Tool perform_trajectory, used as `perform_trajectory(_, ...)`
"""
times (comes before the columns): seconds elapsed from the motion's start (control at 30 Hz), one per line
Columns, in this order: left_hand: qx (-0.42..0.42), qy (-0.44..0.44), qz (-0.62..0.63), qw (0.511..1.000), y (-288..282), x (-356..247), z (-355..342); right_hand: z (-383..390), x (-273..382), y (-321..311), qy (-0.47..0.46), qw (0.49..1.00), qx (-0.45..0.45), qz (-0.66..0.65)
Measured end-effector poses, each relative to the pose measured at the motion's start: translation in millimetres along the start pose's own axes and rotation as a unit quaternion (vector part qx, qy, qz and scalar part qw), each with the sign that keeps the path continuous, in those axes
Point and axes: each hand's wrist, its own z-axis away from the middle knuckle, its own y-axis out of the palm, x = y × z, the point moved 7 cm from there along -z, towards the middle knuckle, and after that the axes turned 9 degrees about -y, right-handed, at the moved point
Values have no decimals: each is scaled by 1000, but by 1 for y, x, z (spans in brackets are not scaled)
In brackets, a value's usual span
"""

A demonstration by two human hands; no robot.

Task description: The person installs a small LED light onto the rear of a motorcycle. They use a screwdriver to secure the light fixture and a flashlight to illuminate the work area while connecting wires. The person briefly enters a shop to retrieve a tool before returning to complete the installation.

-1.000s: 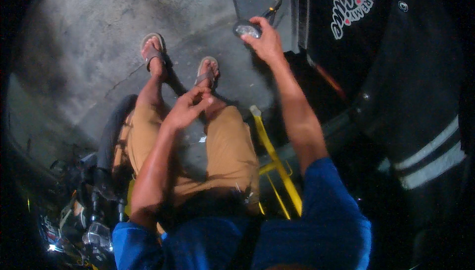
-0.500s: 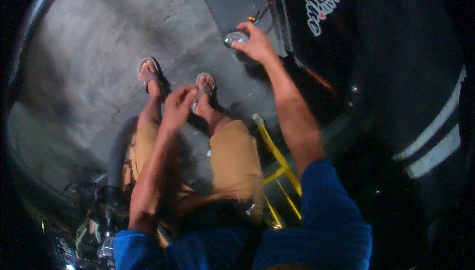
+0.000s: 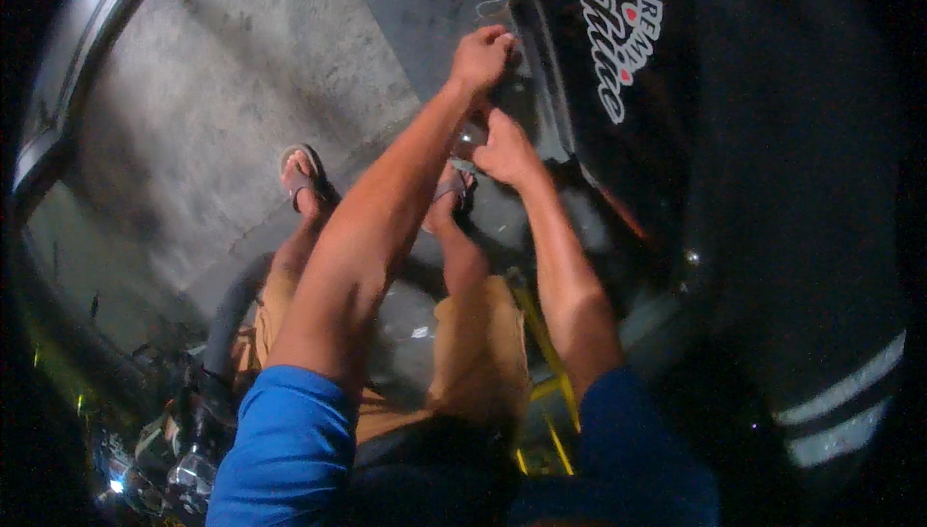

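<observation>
My right hand [image 3: 509, 152] is closed round a small round lamp [image 3: 469, 137] with a clear, shiny lens; fingers and the other arm hide much of it. Just beyond it, my left hand [image 3: 481, 63] reaches across beside the edge of a dark panel [image 3: 618, 170]. Its thumb and fingers are pinched together, and what lies between them is too small to make out. A thin pale wire loop [image 3: 493, 8] shows just past these fingertips.
White and red lettering decals [image 3: 610, 34] mark the dark panel on the right. A yellow metal frame [image 3: 552, 397] stands beside my right leg. To my left are a black tyre [image 3: 235, 310] and cluttered metal parts [image 3: 188, 469]. My sandalled foot [image 3: 301, 174] rests on grey concrete [image 3: 261, 54].
My left hand has moved from above my legs, forward and right, to the panel edge. My right hand has drawn the lamp slightly nearer me. The view has shifted a little.
</observation>
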Motion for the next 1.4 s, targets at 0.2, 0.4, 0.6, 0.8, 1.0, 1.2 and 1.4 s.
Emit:
perform_trajectory(0.2,28,35,45,998,9,-5,-10,-11,-21,-7,-74,992,-41,-89)
perform_trajectory(0.4,34,39,63,997,1,0,-20,-29,-29,-5,9,997,-21,72)
perform_trajectory(0.6,52,58,92,993,-3,-7,-15,-35,-32,0,-17,993,-36,114)
perform_trajectory(0.8,74,44,90,992,-9,1,-19,-35,9,-61,45,971,-232,18)
perform_trajectory(1.0,113,25,88,989,-6,0,-21,-73,-4,-61,-36,938,-334,-88)
perform_trajectory(1.2,84,41,118,989,-5,-4,-18,-84,-20,-59,16,935,-323,-145)
perform_trajectory(1.4,64,61,96,991,-6,-2,-25,-83,-14,-63,-18,925,-336,-175)
